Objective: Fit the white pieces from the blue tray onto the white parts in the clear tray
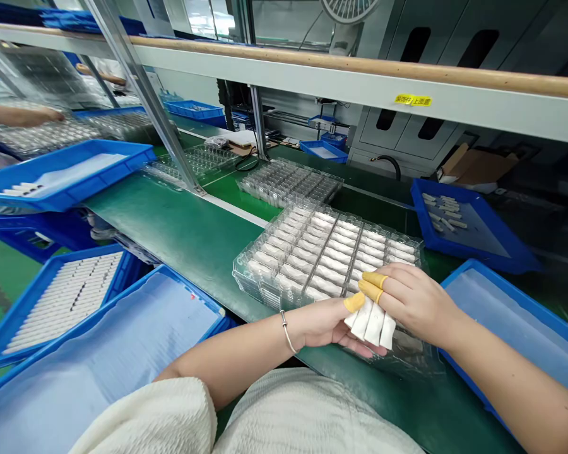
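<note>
Several flat white wrapped pieces (pixel 373 325) lie side by side, fanned out, in my left hand (pixel 334 325). Its palm is under them and its thumb, in a yellow finger cot, presses on top. My right hand (pixel 416 302) comes from the right, and two fingers in yellow cots rest on the upper ends of the same pieces; its thumb is hidden. Both hands are over the near edge of a clear plastic compartment tray (pixel 246 277). Rows of similar white pieces (pixel 334 268) fill the tray's visible compartments.
More clear trays (pixel 291 180) stand farther back on the green bench (pixel 170 227). Blue bins (pixel 468 221) and a lined blue bin (pixel 515 315) are at right. A blue bin of white sticks (pixel 71 296) is at left. A metal post (pixel 142 94) rises nearby. A co-worker's arm (pixel 19 115) reaches in.
</note>
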`<act>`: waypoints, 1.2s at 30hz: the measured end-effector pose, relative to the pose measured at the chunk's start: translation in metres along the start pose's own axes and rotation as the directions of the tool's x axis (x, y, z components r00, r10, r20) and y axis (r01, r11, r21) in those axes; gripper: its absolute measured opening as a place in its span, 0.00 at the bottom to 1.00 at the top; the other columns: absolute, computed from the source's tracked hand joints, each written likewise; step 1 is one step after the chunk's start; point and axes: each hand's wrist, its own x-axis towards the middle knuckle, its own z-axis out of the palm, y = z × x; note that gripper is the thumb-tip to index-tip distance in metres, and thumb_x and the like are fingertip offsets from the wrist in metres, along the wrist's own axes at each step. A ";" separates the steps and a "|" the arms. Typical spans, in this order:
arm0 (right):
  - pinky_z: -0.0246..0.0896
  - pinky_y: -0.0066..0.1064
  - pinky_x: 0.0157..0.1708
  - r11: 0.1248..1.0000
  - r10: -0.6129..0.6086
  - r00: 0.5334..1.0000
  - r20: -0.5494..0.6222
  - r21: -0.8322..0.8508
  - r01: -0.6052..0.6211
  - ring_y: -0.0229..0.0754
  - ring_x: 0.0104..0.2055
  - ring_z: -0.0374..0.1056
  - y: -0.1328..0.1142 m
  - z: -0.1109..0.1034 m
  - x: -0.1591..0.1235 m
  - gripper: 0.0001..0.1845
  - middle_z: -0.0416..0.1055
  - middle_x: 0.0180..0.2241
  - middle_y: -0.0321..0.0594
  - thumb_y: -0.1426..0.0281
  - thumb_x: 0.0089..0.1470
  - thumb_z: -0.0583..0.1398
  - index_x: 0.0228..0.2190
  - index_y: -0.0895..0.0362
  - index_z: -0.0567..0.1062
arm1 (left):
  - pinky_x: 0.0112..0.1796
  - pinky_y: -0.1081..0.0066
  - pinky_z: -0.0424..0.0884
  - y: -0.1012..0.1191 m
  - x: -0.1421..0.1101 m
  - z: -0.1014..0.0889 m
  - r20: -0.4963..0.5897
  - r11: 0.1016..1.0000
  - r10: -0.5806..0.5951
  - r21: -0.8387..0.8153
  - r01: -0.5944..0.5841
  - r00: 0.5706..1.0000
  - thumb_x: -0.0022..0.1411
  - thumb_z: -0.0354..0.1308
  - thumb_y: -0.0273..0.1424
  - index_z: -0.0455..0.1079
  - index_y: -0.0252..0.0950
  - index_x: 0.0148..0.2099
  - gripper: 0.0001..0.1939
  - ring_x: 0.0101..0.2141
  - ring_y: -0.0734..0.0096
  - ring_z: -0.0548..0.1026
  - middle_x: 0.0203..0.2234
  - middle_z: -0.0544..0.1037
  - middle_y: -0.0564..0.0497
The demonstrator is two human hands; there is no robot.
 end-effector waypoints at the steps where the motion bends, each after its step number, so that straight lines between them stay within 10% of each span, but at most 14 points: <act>1: 0.66 0.45 0.51 1.000 -0.018 1.000 0.011 0.006 0.018 0.47 0.48 0.72 0.000 0.000 0.002 0.13 0.77 0.45 0.43 0.74 0.64 0.55 0.48 0.53 0.75 | 0.42 0.62 0.74 0.001 0.000 0.001 0.030 1.000 -0.009 -0.022 0.010 1.000 0.54 0.57 0.62 0.75 0.32 0.47 0.37 0.39 0.59 0.79 0.41 0.80 0.39; 13: 0.65 0.46 0.50 0.979 -0.168 0.985 0.038 -0.113 0.171 0.49 0.48 0.70 -0.003 0.005 0.009 0.14 0.77 0.43 0.46 0.76 0.64 0.53 0.45 0.59 0.76 | 0.37 0.72 0.75 0.005 0.002 0.010 -0.039 0.990 -0.138 0.010 0.138 0.990 0.48 0.73 0.41 0.77 0.32 0.41 0.21 0.35 0.67 0.80 0.36 0.80 0.45; 17: 0.62 0.53 0.53 0.978 0.119 0.993 0.006 -0.172 -0.116 0.55 0.54 0.66 0.003 0.010 0.006 0.17 0.74 0.49 0.50 0.75 0.63 0.55 0.51 0.56 0.73 | 0.34 0.71 0.74 0.006 0.001 0.012 -0.101 0.994 -0.071 0.072 0.078 0.992 0.46 0.74 0.42 0.76 0.32 0.42 0.24 0.35 0.66 0.80 0.36 0.79 0.45; 20: 0.65 0.55 0.47 0.900 0.397 0.917 -0.038 -0.183 -0.397 0.60 0.53 0.66 0.009 0.011 0.001 0.18 0.70 0.50 0.55 0.73 0.62 0.56 0.53 0.56 0.71 | 0.40 0.66 0.73 0.005 -0.001 0.009 -0.143 0.972 0.093 0.225 -0.059 0.985 0.47 0.73 0.39 0.76 0.33 0.40 0.21 0.39 0.63 0.78 0.37 0.79 0.45; 27: 0.66 0.52 0.49 0.895 0.441 0.897 -0.004 -0.066 -0.441 0.59 0.59 0.62 0.001 0.001 -0.015 0.15 0.65 0.53 0.55 0.72 0.64 0.54 0.52 0.57 0.68 | 0.42 0.65 0.71 0.010 -0.012 0.002 -0.249 0.773 0.352 0.621 -0.130 0.902 0.53 0.69 0.37 0.75 0.34 0.44 0.18 0.39 0.62 0.76 0.39 0.79 0.46; 36: 0.67 0.45 0.46 0.870 0.487 0.873 0.039 0.063 -0.488 0.53 0.52 0.66 -0.017 -0.008 -0.022 0.15 0.66 0.47 0.49 0.69 0.65 0.54 0.53 0.53 0.68 | 0.41 0.69 0.70 0.016 -0.017 -0.001 -0.114 0.428 0.500 0.894 -0.131 0.858 0.54 0.63 0.23 0.75 0.38 0.50 0.20 0.40 0.64 0.76 0.40 0.80 0.48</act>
